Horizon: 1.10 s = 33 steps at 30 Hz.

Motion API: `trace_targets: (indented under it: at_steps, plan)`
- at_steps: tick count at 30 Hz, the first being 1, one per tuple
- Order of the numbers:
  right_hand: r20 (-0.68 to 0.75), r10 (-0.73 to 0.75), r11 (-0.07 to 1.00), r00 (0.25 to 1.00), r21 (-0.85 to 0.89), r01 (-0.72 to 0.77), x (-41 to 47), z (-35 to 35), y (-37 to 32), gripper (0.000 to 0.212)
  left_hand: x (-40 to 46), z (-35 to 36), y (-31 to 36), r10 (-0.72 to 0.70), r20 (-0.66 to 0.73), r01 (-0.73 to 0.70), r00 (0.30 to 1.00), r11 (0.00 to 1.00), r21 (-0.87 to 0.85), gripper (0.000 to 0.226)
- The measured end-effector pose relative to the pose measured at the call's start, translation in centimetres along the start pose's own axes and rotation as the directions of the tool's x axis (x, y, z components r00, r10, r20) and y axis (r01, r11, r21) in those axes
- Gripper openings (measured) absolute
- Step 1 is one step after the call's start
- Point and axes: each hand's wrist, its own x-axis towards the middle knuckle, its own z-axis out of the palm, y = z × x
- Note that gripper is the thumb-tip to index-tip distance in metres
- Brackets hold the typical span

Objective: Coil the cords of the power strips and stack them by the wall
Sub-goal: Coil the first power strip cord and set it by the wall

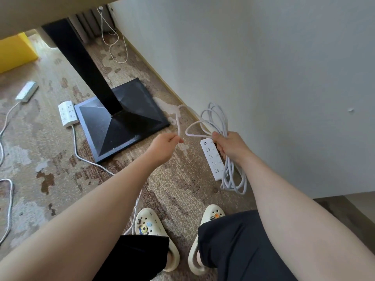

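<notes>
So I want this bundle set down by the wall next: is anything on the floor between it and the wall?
Nothing visible does. The right hand holds the power strip and coiled cord close beside the wall, with only bare carpet showing below.

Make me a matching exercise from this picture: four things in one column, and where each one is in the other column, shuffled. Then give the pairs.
Things
1. power strip with the coiled cord
2. square power strip
3. yellow box
4. loose cord end

Places
A. on the carpet against the black table base
B. pinched in the left hand
C. held in the right hand, near the wall
D. far left, under the table edge

Pairs: 1-C, 2-A, 3-D, 4-B
</notes>
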Motion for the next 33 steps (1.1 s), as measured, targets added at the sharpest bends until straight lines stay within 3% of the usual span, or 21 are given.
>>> trace_targets:
  at_steps: [4,7,12,19,25,33]
  plan:
    - [-0.020,-0.014,0.998,1.000,0.063,0.016,-0.1,-0.5,0.3,0.027,0.0,1.0,-0.1,-0.045,0.033,0.043,0.998,0.997,0.069,0.032]
    - [-0.168,-0.001,0.999,0.986,0.043,0.008,0.4,-1.5,0.6,0.023,0.0,1.2,-0.8,-0.088,0.023,0.082,0.996,0.978,0.191,0.030]
    - [-0.397,0.023,0.996,0.918,0.084,0.012,1.1,-3.2,1.6,0.021,-0.1,0.0,-3.1,-0.125,-0.116,0.145,0.985,0.972,0.185,0.018]
    - [-0.191,-0.021,0.998,0.981,0.052,0.031,1.0,-0.8,0.8,0.025,0.2,2.7,-0.2,-0.014,-0.049,0.012,0.999,0.999,-0.029,0.025]
    - [-0.089,-0.135,0.988,0.987,0.060,0.140,0.6,0.6,-0.4,0.017,0.2,5.4,2.2,0.035,-0.017,-0.036,0.999,0.998,-0.055,0.026]
    - [-0.045,-0.063,0.988,0.997,0.139,0.069,0.5,-0.1,-0.5,0.028,-0.1,6.3,4.1,0.165,0.072,-0.169,0.984,0.984,0.062,0.023]
